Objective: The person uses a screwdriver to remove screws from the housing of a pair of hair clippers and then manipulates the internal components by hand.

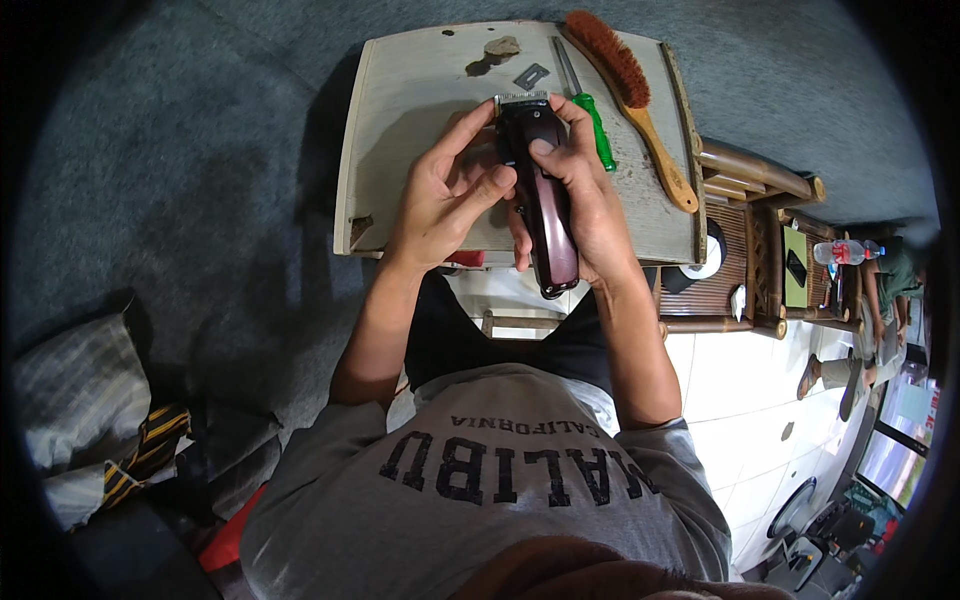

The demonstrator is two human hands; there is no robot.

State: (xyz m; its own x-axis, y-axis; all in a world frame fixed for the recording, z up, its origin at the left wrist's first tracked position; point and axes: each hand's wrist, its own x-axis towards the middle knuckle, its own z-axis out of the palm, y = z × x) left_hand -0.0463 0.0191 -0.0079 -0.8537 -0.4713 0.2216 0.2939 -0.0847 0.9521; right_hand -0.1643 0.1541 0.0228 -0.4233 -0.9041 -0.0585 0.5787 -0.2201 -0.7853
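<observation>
A dark maroon hair clipper is held over a small white wooden table, its toothed metal blade toward the far side. My right hand wraps round its body from the right, thumb on top near the head. From the left, my left hand steadies the head: its index fingertip meets the blade's corner and its thumb lies by the clipper's side. Just beyond the blade lies a small flat grey metal plate. A screwdriver with a green handle rests to the right, partly behind my right fingers.
A wooden-handled brush with reddish bristles lies along the right of the tabletop. Bamboo furniture stands to the right, bearing a plastic bottle and a phone. Another person sits at far right. Cloths are at lower left.
</observation>
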